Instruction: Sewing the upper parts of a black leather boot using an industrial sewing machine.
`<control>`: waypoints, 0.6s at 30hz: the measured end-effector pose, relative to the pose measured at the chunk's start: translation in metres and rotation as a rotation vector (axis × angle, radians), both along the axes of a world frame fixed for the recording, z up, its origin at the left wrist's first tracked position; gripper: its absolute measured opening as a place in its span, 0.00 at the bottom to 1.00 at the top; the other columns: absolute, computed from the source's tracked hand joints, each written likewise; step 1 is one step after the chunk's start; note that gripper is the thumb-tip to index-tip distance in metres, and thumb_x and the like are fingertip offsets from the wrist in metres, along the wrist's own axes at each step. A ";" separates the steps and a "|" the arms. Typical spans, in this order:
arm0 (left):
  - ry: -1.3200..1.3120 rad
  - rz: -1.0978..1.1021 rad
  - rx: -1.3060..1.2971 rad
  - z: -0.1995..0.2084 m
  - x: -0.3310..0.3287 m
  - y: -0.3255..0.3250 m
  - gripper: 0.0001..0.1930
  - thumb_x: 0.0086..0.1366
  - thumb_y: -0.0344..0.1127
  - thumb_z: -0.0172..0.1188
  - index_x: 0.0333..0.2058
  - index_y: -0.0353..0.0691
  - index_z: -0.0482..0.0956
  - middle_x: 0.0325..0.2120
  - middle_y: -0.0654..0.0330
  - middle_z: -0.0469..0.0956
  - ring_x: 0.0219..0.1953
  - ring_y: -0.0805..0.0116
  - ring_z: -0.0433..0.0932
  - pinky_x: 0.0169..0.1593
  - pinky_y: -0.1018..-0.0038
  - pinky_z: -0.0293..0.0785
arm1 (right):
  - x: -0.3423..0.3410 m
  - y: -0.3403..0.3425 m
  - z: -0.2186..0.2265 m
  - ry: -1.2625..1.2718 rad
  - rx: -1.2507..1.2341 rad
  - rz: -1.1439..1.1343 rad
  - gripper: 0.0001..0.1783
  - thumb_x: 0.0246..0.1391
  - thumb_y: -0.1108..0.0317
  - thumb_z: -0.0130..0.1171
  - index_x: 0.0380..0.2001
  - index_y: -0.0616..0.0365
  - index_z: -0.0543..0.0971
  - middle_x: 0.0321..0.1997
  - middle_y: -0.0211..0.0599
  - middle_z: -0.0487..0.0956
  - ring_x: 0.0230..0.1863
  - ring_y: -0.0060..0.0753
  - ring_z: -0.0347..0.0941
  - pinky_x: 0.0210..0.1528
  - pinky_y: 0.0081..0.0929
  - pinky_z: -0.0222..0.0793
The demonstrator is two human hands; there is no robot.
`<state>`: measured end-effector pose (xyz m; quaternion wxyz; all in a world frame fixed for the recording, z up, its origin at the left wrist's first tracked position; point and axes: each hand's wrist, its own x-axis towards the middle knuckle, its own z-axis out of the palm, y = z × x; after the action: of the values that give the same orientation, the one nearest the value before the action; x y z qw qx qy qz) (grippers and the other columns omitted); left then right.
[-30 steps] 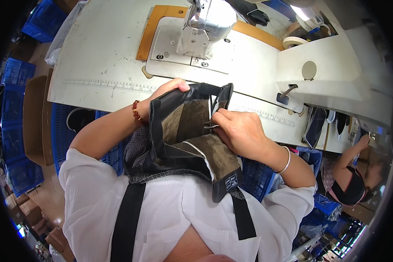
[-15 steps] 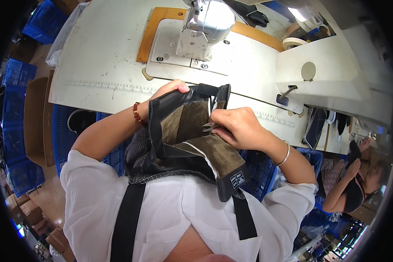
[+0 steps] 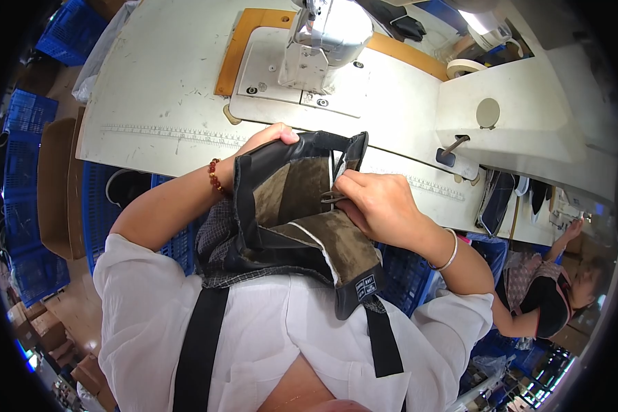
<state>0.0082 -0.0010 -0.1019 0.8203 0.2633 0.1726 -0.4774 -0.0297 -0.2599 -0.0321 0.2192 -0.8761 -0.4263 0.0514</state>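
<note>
A black boot upper [image 3: 288, 257] with brown fuzzy lining [image 3: 305, 182] is held open in front of my chest, at the table's near edge. My left hand [image 3: 271, 137] grips its far left rim, the thumb on top and the other fingers hidden behind the leather. My right hand [image 3: 378, 202] is closed around small metal thread snips [image 3: 331, 197], whose tips point left into the opening beside a white strip. Most of the snips is hidden by the fingers. A small printed label [image 3: 366, 288] shows on the near right flap.
A sewing machine [image 3: 323, 55] stands on the white table [image 3: 165, 82] beyond the boot upper. A tape roll [image 3: 465, 68] lies at the back right. Blue crates [image 3: 31, 199] and a cardboard box [image 3: 56, 192] stand at left. Another person [image 3: 539, 295] sits at right.
The snips' blades, spread before, now look closer together. My right hand has shifted slightly right. At right, the other person has raised an arm.
</note>
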 end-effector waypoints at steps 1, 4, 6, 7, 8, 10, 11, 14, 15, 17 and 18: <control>-0.005 0.013 -0.091 -0.004 0.001 0.001 0.15 0.63 0.39 0.51 0.40 0.34 0.80 0.34 0.56 0.83 0.33 0.66 0.81 0.46 0.70 0.78 | 0.000 0.001 0.000 -0.001 0.000 0.002 0.13 0.46 0.70 0.67 0.33 0.54 0.73 0.28 0.34 0.76 0.29 0.43 0.78 0.25 0.39 0.72; -0.080 0.013 -0.034 -0.005 0.002 0.002 0.15 0.64 0.39 0.52 0.39 0.34 0.80 0.34 0.56 0.83 0.32 0.67 0.81 0.46 0.70 0.79 | 0.003 0.002 -0.002 -0.007 0.004 0.005 0.13 0.46 0.70 0.67 0.34 0.54 0.73 0.28 0.34 0.76 0.29 0.43 0.78 0.26 0.39 0.72; -0.057 0.000 0.024 0.006 -0.001 -0.004 0.15 0.64 0.40 0.51 0.39 0.34 0.80 0.33 0.56 0.83 0.32 0.67 0.81 0.45 0.70 0.78 | 0.005 0.002 -0.004 0.034 0.021 0.018 0.12 0.49 0.69 0.66 0.34 0.54 0.73 0.30 0.34 0.78 0.29 0.45 0.78 0.26 0.40 0.71; -0.035 -0.014 0.085 0.012 -0.001 -0.005 0.15 0.64 0.40 0.51 0.39 0.34 0.80 0.33 0.56 0.83 0.32 0.68 0.81 0.45 0.70 0.78 | 0.006 0.001 -0.008 0.028 0.019 0.022 0.12 0.49 0.69 0.66 0.34 0.54 0.73 0.30 0.34 0.78 0.29 0.45 0.78 0.26 0.40 0.71; -0.042 -0.011 0.082 0.010 -0.001 -0.004 0.15 0.64 0.40 0.51 0.39 0.34 0.80 0.33 0.56 0.83 0.32 0.68 0.81 0.45 0.70 0.78 | 0.006 -0.001 -0.014 0.107 0.085 0.039 0.11 0.51 0.69 0.66 0.34 0.55 0.73 0.31 0.35 0.78 0.29 0.43 0.78 0.28 0.38 0.71; -0.093 0.012 0.078 -0.001 -0.002 -0.001 0.16 0.64 0.41 0.51 0.38 0.34 0.80 0.33 0.55 0.83 0.32 0.66 0.81 0.45 0.70 0.78 | 0.005 -0.003 -0.025 0.180 0.146 0.061 0.10 0.53 0.70 0.65 0.35 0.57 0.74 0.31 0.36 0.79 0.28 0.42 0.78 0.29 0.36 0.71; -0.094 -0.018 0.034 -0.004 -0.001 0.000 0.18 0.65 0.41 0.50 0.41 0.33 0.80 0.36 0.54 0.83 0.35 0.64 0.82 0.48 0.69 0.78 | 0.004 -0.004 -0.029 0.334 0.346 0.046 0.10 0.54 0.71 0.64 0.37 0.59 0.74 0.32 0.37 0.78 0.29 0.39 0.77 0.31 0.33 0.71; -0.072 -0.072 -0.104 0.011 -0.001 -0.004 0.19 0.65 0.42 0.49 0.44 0.32 0.79 0.39 0.53 0.83 0.39 0.64 0.82 0.51 0.68 0.77 | 0.003 -0.007 -0.007 0.647 0.627 0.033 0.10 0.57 0.75 0.62 0.40 0.64 0.74 0.32 0.40 0.76 0.31 0.34 0.74 0.37 0.27 0.70; -0.073 -0.067 -0.108 0.008 -0.003 -0.005 0.19 0.65 0.42 0.49 0.44 0.32 0.79 0.39 0.53 0.83 0.39 0.64 0.82 0.51 0.68 0.77 | 0.008 -0.007 0.001 0.556 0.588 0.056 0.10 0.56 0.74 0.63 0.39 0.64 0.74 0.33 0.40 0.76 0.31 0.34 0.74 0.36 0.27 0.70; -0.118 -0.094 -0.015 -0.001 0.003 0.000 0.21 0.66 0.43 0.48 0.46 0.32 0.78 0.41 0.53 0.83 0.41 0.64 0.82 0.52 0.68 0.76 | 0.015 -0.003 0.003 0.476 0.474 -0.019 0.13 0.54 0.71 0.67 0.39 0.63 0.74 0.31 0.38 0.76 0.30 0.33 0.74 0.35 0.27 0.70; -0.128 -0.094 -0.015 -0.005 0.004 0.002 0.21 0.66 0.43 0.48 0.46 0.32 0.78 0.41 0.53 0.83 0.41 0.64 0.82 0.52 0.68 0.76 | 0.015 -0.001 0.010 0.403 0.330 -0.060 0.15 0.53 0.69 0.69 0.40 0.61 0.75 0.30 0.37 0.77 0.30 0.33 0.75 0.36 0.28 0.71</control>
<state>0.0121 0.0010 -0.1068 0.8082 0.2951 0.1038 -0.4990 -0.0147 -0.2612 -0.0223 0.4410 -0.8128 -0.3505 0.1484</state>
